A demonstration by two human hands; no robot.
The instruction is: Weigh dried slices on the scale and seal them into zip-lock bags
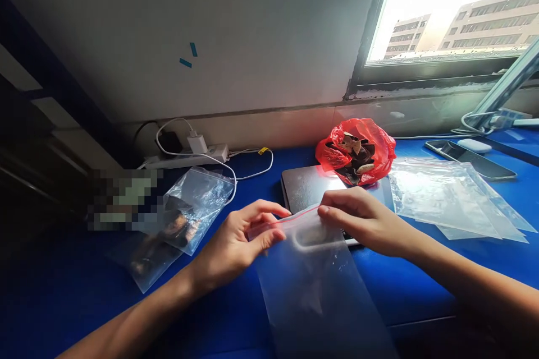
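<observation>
A clear zip-lock bag [315, 286] with a red seal line hangs from both hands, its top edge held up over the front of the blue table. My left hand [248, 233] pinches the left end of that edge, thumb in front and fingers behind. At the right end, my right hand [357, 216] grips the edge between thumb and fingers. Behind the bag sits a flat silver kitchen scale [307, 185], partly hidden by it. A red plastic bag [379, 148] stands open at the scale's back, with dark, dried pieces [357, 154] inside.
Filled clear bags [197, 196] lie at the left, beside a power strip [185, 157] with a white charger and cable. Flat clear bags [455, 196] are stacked at the right, near a phone [471, 160] and a white case [474, 146]. The wall and window bound the back.
</observation>
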